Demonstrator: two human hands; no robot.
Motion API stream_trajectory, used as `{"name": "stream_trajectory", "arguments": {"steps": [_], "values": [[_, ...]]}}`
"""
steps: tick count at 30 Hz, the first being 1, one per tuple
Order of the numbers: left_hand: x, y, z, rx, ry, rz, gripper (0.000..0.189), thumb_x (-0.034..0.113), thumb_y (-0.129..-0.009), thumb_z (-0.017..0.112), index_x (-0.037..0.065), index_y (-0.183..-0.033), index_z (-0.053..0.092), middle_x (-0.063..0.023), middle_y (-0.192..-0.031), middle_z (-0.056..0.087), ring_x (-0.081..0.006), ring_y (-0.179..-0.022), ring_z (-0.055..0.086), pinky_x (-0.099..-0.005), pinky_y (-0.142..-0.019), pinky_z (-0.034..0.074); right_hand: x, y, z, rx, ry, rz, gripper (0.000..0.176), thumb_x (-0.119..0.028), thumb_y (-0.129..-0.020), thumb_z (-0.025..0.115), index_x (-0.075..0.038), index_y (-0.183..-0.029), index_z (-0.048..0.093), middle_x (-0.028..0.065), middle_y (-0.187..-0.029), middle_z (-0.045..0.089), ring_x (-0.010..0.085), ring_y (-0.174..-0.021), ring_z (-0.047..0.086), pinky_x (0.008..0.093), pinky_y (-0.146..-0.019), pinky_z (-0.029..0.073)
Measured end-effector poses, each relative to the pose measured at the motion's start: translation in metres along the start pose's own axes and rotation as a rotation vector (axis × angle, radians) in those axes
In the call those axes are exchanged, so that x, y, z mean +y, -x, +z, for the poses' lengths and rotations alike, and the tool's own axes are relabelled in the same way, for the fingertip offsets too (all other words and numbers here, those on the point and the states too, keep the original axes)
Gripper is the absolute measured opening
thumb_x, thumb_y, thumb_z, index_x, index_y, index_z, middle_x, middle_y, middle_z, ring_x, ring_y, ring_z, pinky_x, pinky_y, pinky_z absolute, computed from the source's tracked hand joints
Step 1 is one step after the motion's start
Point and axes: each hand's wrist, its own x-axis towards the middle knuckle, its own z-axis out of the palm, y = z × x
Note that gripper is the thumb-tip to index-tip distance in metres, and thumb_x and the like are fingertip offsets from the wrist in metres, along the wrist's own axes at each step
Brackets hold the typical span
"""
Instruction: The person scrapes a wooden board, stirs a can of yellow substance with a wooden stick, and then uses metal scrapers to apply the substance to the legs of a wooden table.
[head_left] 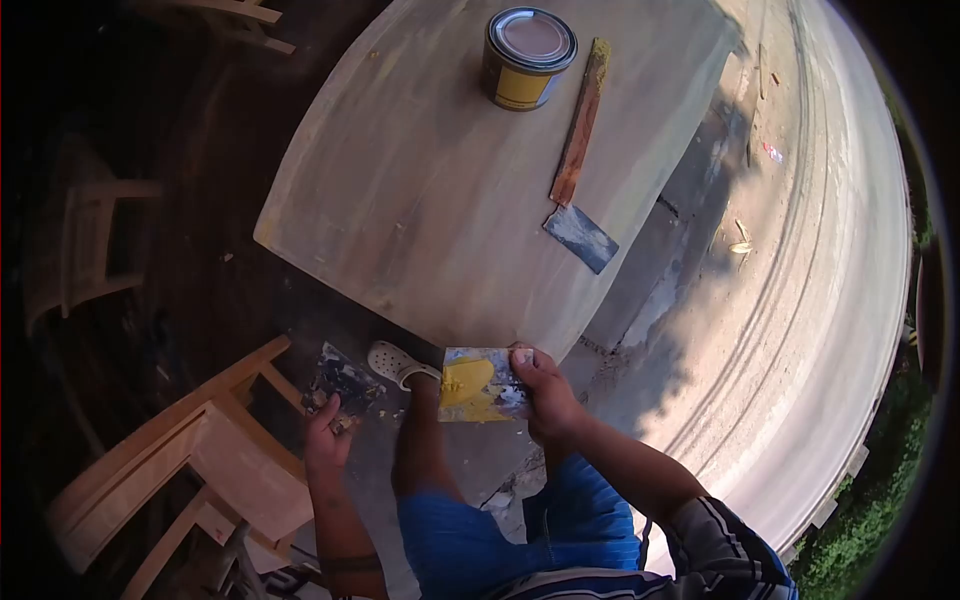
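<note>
My right hand grips the right edge of a small flat putty board, its thumb on top. A thick smear of yellow putty lies on the board's left half, with white and dark stains around it. My left hand is closed at the lower end of a dark, stained flat scraper, held to the left of the board and apart from it. Shade makes the scraper's outline hard to see. Both hands are just below the near edge of the wooden tabletop.
On the tabletop stand a lidded yellow can and, beside it, a wooden-handled scraper with a wide metal blade. Wooden chair frames crowd the left. A sunlit road runs along the right. My foot in a clog is by the table.
</note>
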Motion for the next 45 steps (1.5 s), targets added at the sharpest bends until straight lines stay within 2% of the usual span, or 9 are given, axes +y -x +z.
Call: {"name": "stream_trajectory", "arguments": {"steps": [5,7,12,20,27,34,37,41,45], "values": [[-0.115,0.023,-0.087,0.169,0.186,-0.109,0.041,0.004,-0.087,0.056,0.01,-0.128,0.05,-0.0076,-0.116,0.061,-0.0246,-0.105,0.061,-0.0398,-0.087,0.051,0.077,-0.008,0.008,-0.26,0.387,0.06,0.029,-0.036,-0.101,0.043,-0.01,-0.096,0.053,-0.0013,-0.085,0.054,0.0057,-0.081,0.048,0.0252,-0.077,0.044],[-0.154,0.012,-0.12,0.1,0.201,-0.088,0.039,0.003,-0.086,0.057,0.007,-0.125,0.052,-0.0076,-0.114,0.062,-0.0232,-0.103,0.062,-0.0375,-0.089,0.05,0.11,-0.02,0.015,-0.349,0.434,0.148,0.032,-0.037,-0.1,0.044,-0.007,-0.094,0.054,-0.0017,-0.089,0.054,0.0057,-0.082,0.049,0.0255,-0.079,0.044],[-0.219,-0.114,-0.155,-0.08,0.165,0.075,0.033,0.005,-0.086,0.059,0.003,-0.118,0.055,-0.0069,-0.11,0.062,-0.0184,-0.097,0.063,-0.0337,-0.083,0.051,0.219,-0.123,-0.013,-0.273,0.299,0.292,0.035,-0.038,-0.099,0.046,-0.004,-0.105,0.054,0.005,-0.097,0.061,0.0108,-0.088,0.06,0.0291,-0.081,0.05],[-0.306,-0.312,-0.17,-0.053,0.006,0.195,0.026,0.013,-0.087,0.061,0.003,-0.112,0.059,-0.0063,-0.104,0.064,-0.0174,-0.091,0.064,-0.0336,-0.076,0.053,0.257,-0.252,-0.109,-0.377,0.436,0.466,0.038,-0.038,-0.099,0.046,-0.004,-0.112,0.051,0.0081,-0.102,0.062,0.0154,-0.093,0.064,0.0335,-0.084,0.054],[-0.298,-0.377,-0.098,-0.181,0.281,0.303,0.024,0.006,-0.085,0.063,0.002,-0.109,0.06,-0.0067,-0.104,0.065,-0.0173,-0.095,0.064,-0.0324,-0.081,0.051,0.219,-0.237,-0.202,-0.142,0.633,0.563,0.033,-0.036,-0.099,0.045,-0.006,-0.111,0.05,0.0066,-0.107,0.06,0.0156,-0.097,0.064,0.0326,-0.086,0.054],[-0.244,-0.374,-0.044,-0.219,0.114,0.461,0.03,0.008,-0.086,0.065,-0.005,-0.111,0.057,-0.008,-0.104,0.063,-0.0164,-0.094,0.061,-0.0307,-0.082,0.049,0.195,-0.213,-0.186,-0.175,0.6,0.446,0.03,-0.037,-0.099,0.046,-0.007,-0.102,0.049,0.0045,-0.097,0.058,0.0125,-0.09,0.063,0.0289,-0.079,0.054],[-0.218,-0.354,-0.034,-0.351,0.008,0.658,0.034,0.007,-0.087,0.061,-0.004,-0.118,0.055,-0.0094,-0.104,0.064,-0.016,-0.096,0.061,-0.0306,-0.084,0.047,0.194,-0.208,-0.183,-0.128,0.628,0.43,0.03,-0.037,-0.098,0.046,-0.008,-0.1,0.049,0.0038,-0.094,0.057,0.0117,-0.088,0.062,0.0279,-0.077,0.053],[-0.197,-0.323,-0.016,-0.316,-0.099,1.12,0.04,-0.005,-0.085,0.051,0.002,-0.124,0.055,-0.0172,-0.11,0.062,-0.0291,-0.1,0.062,-0.0357,-0.086,0.047,0.198,-0.208,-0.2,-0.062,0.61,0.398,0.03,-0.037,-0.098,0.047,-0.007,-0.099,0.05,0.0044,-0.094,0.057,0.0126,-0.089,0.062,0.0288,-0.078,0.053],[-0.142,-0.308,0.005,-0.036,-0.219,1.571,0.046,-0.011,-0.077,0.049,0.002,-0.121,0.057,-0.0206,-0.108,0.058,-0.039,-0.095,0.058,-0.042,-0.084,0.047,0.2,-0.208,-0.209,-0.134,0.539,0.443,0.035,-0.037,-0.098,0.045,-0.004,-0.108,0.051,0.0077,-0.105,0.06,0.0167,-0.098,0.062,0.0315,-0.087,0.051]]}}
